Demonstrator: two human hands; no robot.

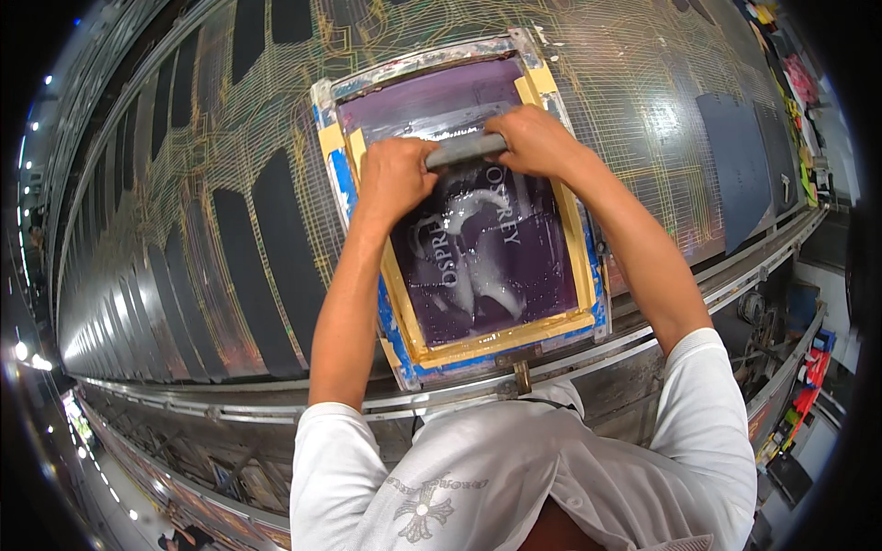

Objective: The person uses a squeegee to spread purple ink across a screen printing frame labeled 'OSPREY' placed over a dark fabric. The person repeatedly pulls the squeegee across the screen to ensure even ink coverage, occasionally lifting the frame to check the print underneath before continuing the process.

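Both of my hands grip a grey squeegee (467, 150) across the upper part of a framed printing screen (501, 353). My left hand (397, 179) is closed round its left end, and my right hand (535, 142) is wrapped round its right end. Purple mesh (544, 275) fills the frame, with pale lettering and a curved emblem showing through it. Glossy whitish ink (487, 271) lies smeared over the middle of the mesh. Yellow tape lines the inner edges, and blue shows along the frame's sides. The squeegee's lower edge is hidden.
The screen rests on a long printing table (634, 101) criss-crossed with yellowish lines. Dark fabric pieces (243, 248) lie in rows to the left, and a blue-grey piece (733, 161) lies at the right. A metal rail (643, 332) runs along the near edge, between the table and my body.
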